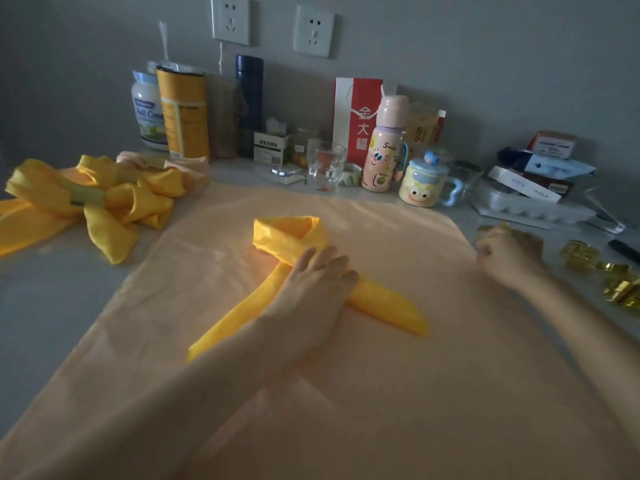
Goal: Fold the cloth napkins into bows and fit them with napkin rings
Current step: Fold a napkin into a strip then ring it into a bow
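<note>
A yellow napkin (pixel 287 237), folded into a narrow band, lies looped on a peach cloth (pixel 398 393) with its two tails crossing. My left hand (pixel 317 282) presses flat on that crossing, fingers straight. My right hand (pixel 509 258) is at the cloth's right edge, fingers curled over gold napkin rings (pixel 493 228); whether it holds one I cannot tell. More gold rings (pixel 581 254) lie scattered to its right. Finished yellow bows (pixel 100 199) with rings sit in a pile at the far left.
Along the back wall stand jars, a blue flask (pixel 249 98), a drinking glass (pixel 325 166), a pink bottle (pixel 384 147), a cartoon mug (pixel 426 183) and boxes (pixel 540 174). A black pen (pixel 623 251) lies at the far right. Grey tabletop (pixel 52 306) shows left of the cloth.
</note>
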